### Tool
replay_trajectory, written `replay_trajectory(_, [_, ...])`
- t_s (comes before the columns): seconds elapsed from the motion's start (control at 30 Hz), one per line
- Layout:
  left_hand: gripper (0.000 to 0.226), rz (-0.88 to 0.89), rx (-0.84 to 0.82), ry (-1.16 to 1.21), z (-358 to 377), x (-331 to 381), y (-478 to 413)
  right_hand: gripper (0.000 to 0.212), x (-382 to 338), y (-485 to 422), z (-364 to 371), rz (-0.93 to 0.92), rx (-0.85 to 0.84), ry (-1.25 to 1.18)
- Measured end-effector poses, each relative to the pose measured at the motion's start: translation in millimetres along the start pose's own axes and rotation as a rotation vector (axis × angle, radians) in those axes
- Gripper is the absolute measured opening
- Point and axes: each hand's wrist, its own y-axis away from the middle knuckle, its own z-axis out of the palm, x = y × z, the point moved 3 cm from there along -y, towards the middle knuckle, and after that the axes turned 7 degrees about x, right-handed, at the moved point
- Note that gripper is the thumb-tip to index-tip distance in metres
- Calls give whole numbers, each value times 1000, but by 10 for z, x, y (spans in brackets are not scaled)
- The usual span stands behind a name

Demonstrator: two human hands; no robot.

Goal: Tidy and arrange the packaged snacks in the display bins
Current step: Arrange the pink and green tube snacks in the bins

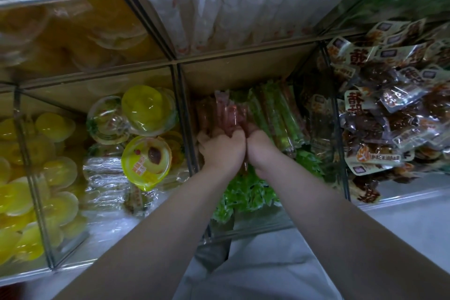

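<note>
**Middle bin** (243,73): a clear-walled compartment at the centre of the head view. It holds long stick packets laid side by side, with their far ends pointing toward the back wall. The reddish stick packets (227,112) are on its left side. The green stick packets (275,114) are just beside them on the right. Green plastic leaf trim (246,192) lies along the bin's near side, under the wrists.

**Left hand** (220,147) and **right hand** (261,147): both are inside the middle bin, pressed together side by side and touching at the knuckles. The fingers of both curl round the near ends of the reddish stick packets, which are gathered as one bundle between the two hands. The far ends of the bundle stick out beyond the knuckles. Both forearms are bare.

**Bin to the left:** yellow jelly cups (146,161), round with printed lids. Some are tilted on edge and some lie flat, on top of clear-wrapped packets (104,178).

**Far-left bin:** plain yellow cups (48,129), piled loosely.

**Bin to the right:** brown snack packets (389,117) in clear wrappers with printed labels — heaped without order, the pile rising above the divider.

**Upper row, centre:** white stick packets (219,14), ranged side by side.

**Upper row, left:** orange-yellow tubs (73,31) — too blurred to tell more.
</note>
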Motion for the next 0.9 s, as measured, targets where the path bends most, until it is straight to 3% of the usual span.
replay_trajectory(0.13, [65,10,-8,23,27,-8,22,24,17,-27,-12,4,7,-58])
replay_trajectory(0.27, [105,-157,-51,271,41,69,-102,26,-59,-39,49,80,8,-127])
replay_trajectory(0.33, [89,-176,-125,387,55,172,-119,26,-127,-31,111,123,-63,-166])
replay_trajectory(0.37, [75,-165,-85,423,43,214,-138,26,-151,-34,121,126,-88,-145])
replay_trajectory(0.4, [77,-206,-24,442,27,234,-141,28,-157,-65,123,115,-86,-130])
replay_trajectory(0.47, [97,-299,-30,433,21,265,-153,29,-188,-82,123,99,-91,-116])
replay_trajectory(0.5, [92,-288,-76,433,15,292,-166,27,-203,-68,126,93,-109,-90])
replay_trajectory(0.6, [51,-248,-175,383,-70,337,-199,25,-206,-79,121,62,-177,-5])
replay_trajectory(0.67, [46,-175,-212,332,-120,352,-222,23,-169,-136,174,45,-197,24])
replay_trajectory(0.8, [54,-159,-288,221,-95,287,-111,24,-88,-169,200,89,-169,-22])
replay_trajectory(0.9, [65,5,-228,-48,-19,323,-56,32,-34,-190,174,165,-140,-194])
